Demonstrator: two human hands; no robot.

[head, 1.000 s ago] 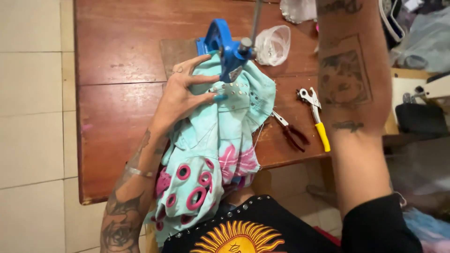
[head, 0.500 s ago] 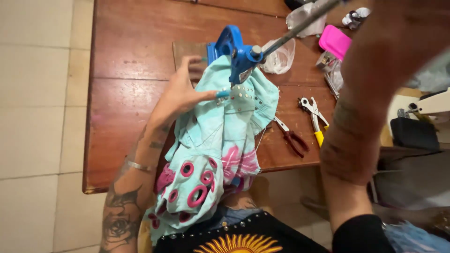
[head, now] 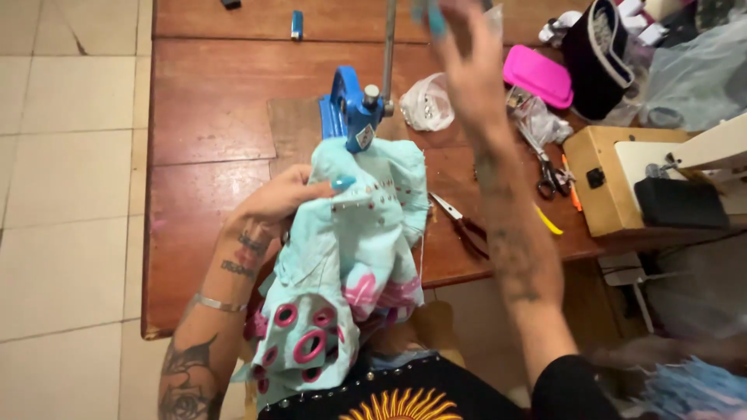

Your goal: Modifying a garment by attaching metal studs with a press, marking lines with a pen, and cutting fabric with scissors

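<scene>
Fabric (head: 366,233), turquoise w/ pink rings, is pinned under blue press (head: 350,113) on desk (head: 210,117) by left hand (head: 284,198). Judged soft, light; best gripped near studs. Right hand (head: 467,70) raised, spread.

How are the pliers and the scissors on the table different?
The pliers have dark red handles; the scissors have black ones. The pliers lie alone on bare wood near the light blue garment; the scissors sit farther right beside the sewing machine base, among clutter. Both lie flat on the wooden table, untouched by either hand.
</scene>
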